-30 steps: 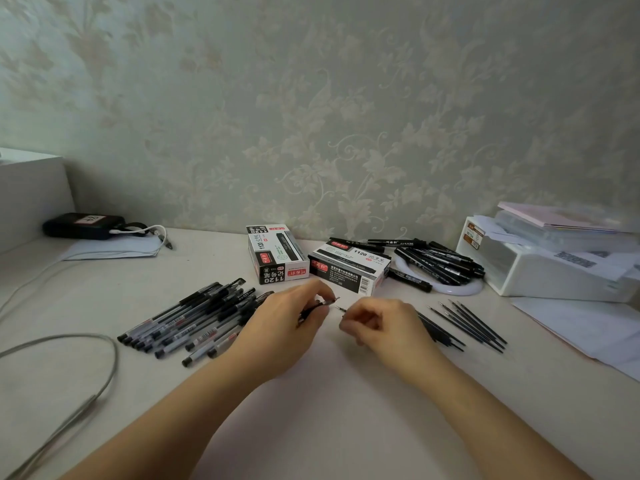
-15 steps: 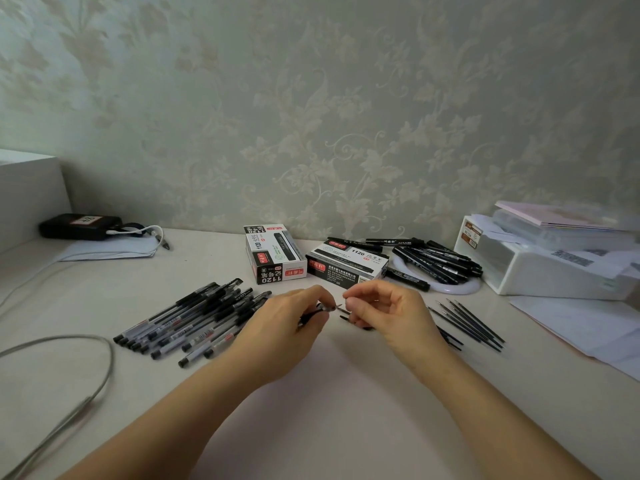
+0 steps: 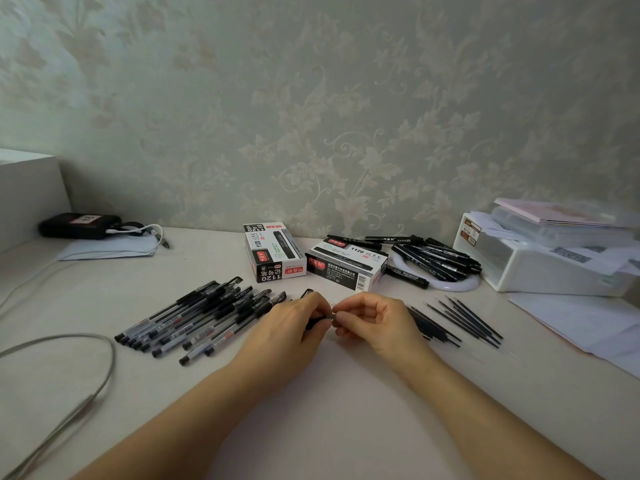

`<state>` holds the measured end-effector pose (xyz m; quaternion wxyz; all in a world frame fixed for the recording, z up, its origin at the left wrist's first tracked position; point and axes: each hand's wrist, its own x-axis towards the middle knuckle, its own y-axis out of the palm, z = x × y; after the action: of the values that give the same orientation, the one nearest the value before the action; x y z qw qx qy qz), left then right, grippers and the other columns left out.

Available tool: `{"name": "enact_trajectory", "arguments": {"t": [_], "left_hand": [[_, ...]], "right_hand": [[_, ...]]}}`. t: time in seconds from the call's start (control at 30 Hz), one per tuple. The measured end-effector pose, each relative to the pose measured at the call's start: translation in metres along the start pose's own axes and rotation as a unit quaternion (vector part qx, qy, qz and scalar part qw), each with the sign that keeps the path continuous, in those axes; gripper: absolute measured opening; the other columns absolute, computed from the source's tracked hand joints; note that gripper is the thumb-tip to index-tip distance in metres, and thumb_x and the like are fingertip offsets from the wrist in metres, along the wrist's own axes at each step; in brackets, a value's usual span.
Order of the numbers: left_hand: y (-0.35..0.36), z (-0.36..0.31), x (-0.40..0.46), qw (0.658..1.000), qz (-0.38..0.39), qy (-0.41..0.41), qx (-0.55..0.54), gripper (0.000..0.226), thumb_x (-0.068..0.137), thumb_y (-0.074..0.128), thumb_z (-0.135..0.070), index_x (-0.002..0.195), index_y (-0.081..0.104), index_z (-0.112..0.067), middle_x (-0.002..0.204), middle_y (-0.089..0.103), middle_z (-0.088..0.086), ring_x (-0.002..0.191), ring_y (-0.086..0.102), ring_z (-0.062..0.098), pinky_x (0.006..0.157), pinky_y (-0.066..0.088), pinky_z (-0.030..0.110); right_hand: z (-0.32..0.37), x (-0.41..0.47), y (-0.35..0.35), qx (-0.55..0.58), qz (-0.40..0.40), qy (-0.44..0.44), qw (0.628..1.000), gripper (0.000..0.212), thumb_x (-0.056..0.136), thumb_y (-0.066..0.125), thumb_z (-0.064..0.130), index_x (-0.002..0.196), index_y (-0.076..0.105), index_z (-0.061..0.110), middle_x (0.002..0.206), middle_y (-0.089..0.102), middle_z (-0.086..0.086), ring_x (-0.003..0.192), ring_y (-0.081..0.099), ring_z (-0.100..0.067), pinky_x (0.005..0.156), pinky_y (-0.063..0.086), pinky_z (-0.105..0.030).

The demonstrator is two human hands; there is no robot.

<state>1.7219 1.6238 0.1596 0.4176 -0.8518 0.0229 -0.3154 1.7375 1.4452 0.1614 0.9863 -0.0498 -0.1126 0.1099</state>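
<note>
left hand (image 3: 294, 329) grips a pen (image 3: 312, 322) just above the table (image 3: 329, 410), between the pen pile (image 3: 201, 313) and loose refills (image 3: 467, 320); right hand (image 3: 375, 322), fingers curled, pinches the pen's end beside the left fingertips

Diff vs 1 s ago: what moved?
The right hand moved left until its fingertips met the left hand at the pen. The gap seen between the hands has closed, and the right hand now pinches the pen's front end. The left hand kept its grip on the pen and barely shifted. The pile of pens, the loose refills and the two boxes stayed put.
</note>
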Motion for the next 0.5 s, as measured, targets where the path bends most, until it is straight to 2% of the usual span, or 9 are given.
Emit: {"name": "enact_trajectory", "arguments": {"t": [0.07, 0.13, 0.23, 0.4, 0.5], "left_hand": [[-0.0002, 0.0015, 0.0002, 1.0, -0.001, 0.003, 0.003, 0.006, 0.09, 0.061, -0.028, 0.096, 0.058, -0.026, 0.075, 0.059, -0.018, 0.068, 0.05, -0.006, 0.06, 0.037, 0.014], [0.001, 0.002, 0.0009, 1.0, 0.001, 0.009, 0.006, 0.008, 0.088, 0.064, -0.027, 0.094, 0.059, -0.025, 0.071, 0.055, -0.021, 0.069, 0.051, -0.009, 0.059, 0.036, 0.01], [0.0041, 0.0029, 0.0022, 1.0, -0.002, 0.013, 0.011, 0.009, 0.087, 0.065, -0.026, 0.092, 0.058, -0.026, 0.069, 0.05, -0.024, 0.07, 0.051, -0.009, 0.059, 0.037, 0.01], [0.0012, 0.0023, 0.0024, 1.0, -0.008, 0.026, 0.013, 0.01, 0.085, 0.064, -0.023, 0.092, 0.058, -0.028, 0.079, 0.058, -0.017, 0.073, 0.055, 0.004, 0.062, 0.043, 0.019], [-0.0002, -0.0028, 0.0027, 0.999, -0.007, 0.045, 0.009, 0.01, 0.087, 0.056, -0.022, 0.094, 0.059, -0.029, 0.084, 0.056, -0.016, 0.077, 0.055, 0.003, 0.066, 0.044, 0.016]], "right_hand": [[0.0003, -0.0005, -0.001, 0.007, 0.013, 0.008, 1.0, 0.011, 0.084, 0.071, -0.001, 0.092, 0.072, 0.006, 0.076, 0.074, -0.009, 0.071, 0.072, -0.018, 0.069, 0.057, -0.022], [-0.0003, -0.0022, -0.0031, 0.018, 0.023, 0.014, 0.999, 0.011, 0.085, 0.071, -0.001, 0.093, 0.072, 0.006, 0.077, 0.074, -0.008, 0.073, 0.072, -0.02, 0.069, 0.057, -0.023], [-0.0032, -0.0032, -0.0024, 0.001, 0.013, -0.001, 1.0, 0.012, 0.085, 0.071, 0.0, 0.093, 0.072, 0.009, 0.076, 0.074, -0.006, 0.073, 0.072, -0.022, 0.07, 0.057, -0.024], [-0.0064, 0.0005, -0.0013, 0.009, 0.009, 0.01, 1.0, 0.008, 0.086, 0.071, 0.002, 0.094, 0.068, 0.003, 0.074, 0.073, -0.011, 0.067, 0.071, -0.025, 0.061, 0.055, -0.025], [-0.0065, 0.0001, -0.0052, -0.007, 0.016, 0.013, 1.0, 0.01, 0.09, 0.069, 0.018, 0.087, 0.069, 0.009, 0.069, 0.072, -0.008, 0.059, 0.066, -0.016, 0.056, 0.05, -0.02]]}}
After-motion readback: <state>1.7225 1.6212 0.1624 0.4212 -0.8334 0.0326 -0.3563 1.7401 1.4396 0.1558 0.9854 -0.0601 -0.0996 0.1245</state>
